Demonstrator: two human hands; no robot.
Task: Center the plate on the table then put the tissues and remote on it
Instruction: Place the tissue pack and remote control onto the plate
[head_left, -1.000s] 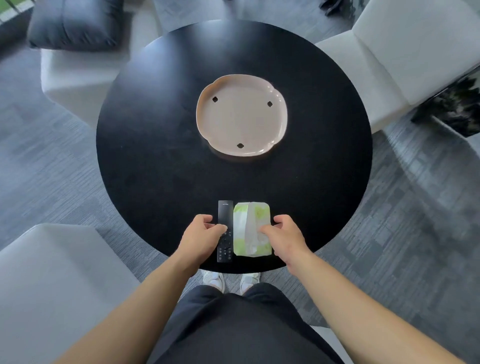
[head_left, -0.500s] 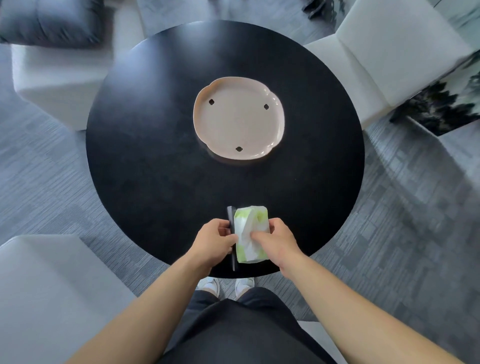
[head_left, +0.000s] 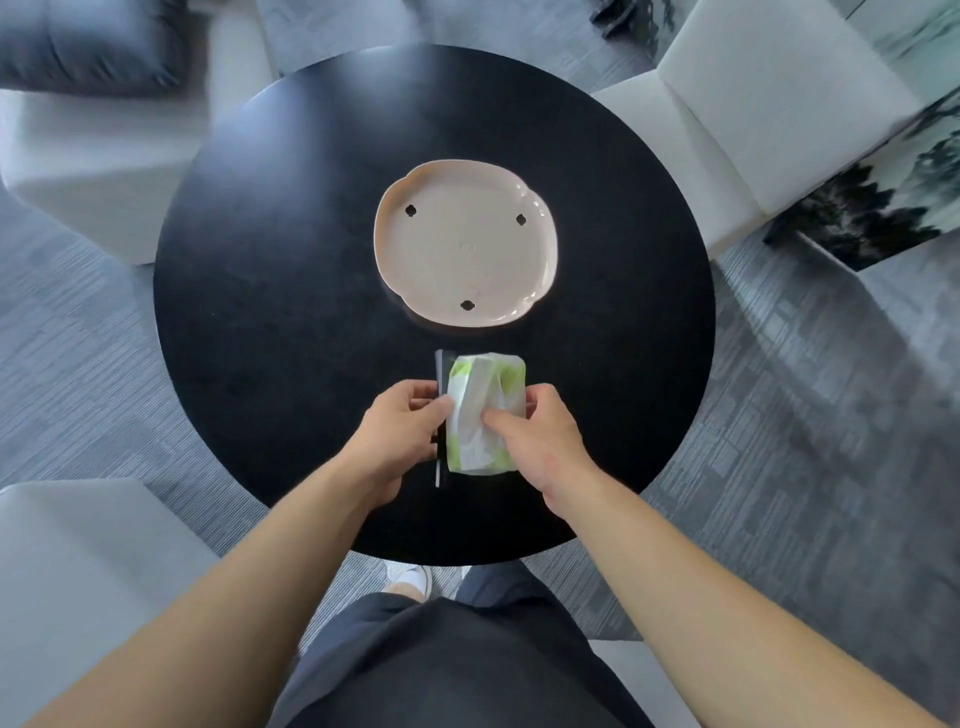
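A beige scalloped plate (head_left: 466, 242) with three small dark marks lies near the middle of the round black table (head_left: 270, 291). Just in front of it, above the table, I hold both other objects. My left hand (head_left: 397, 434) grips the black remote (head_left: 439, 371), which is turned on its edge so only a thin dark strip shows. My right hand (head_left: 535, 439) grips the green and white tissue pack (head_left: 480, 410) from its right side, thumb across the front. Remote and pack are pressed side by side.
White upholstered seats stand around the table: one at back right (head_left: 769, 119), one at back left (head_left: 104, 156) with a dark cushion (head_left: 88, 47), one at front left (head_left: 78, 571). Grey carpet lies beyond the table edge. My legs and white shoes are below.
Both hands closed on the remote and tissue pack, lifted them off the table's front edge and carried them forward toward the plate. The remote turned from flat onto its edge.
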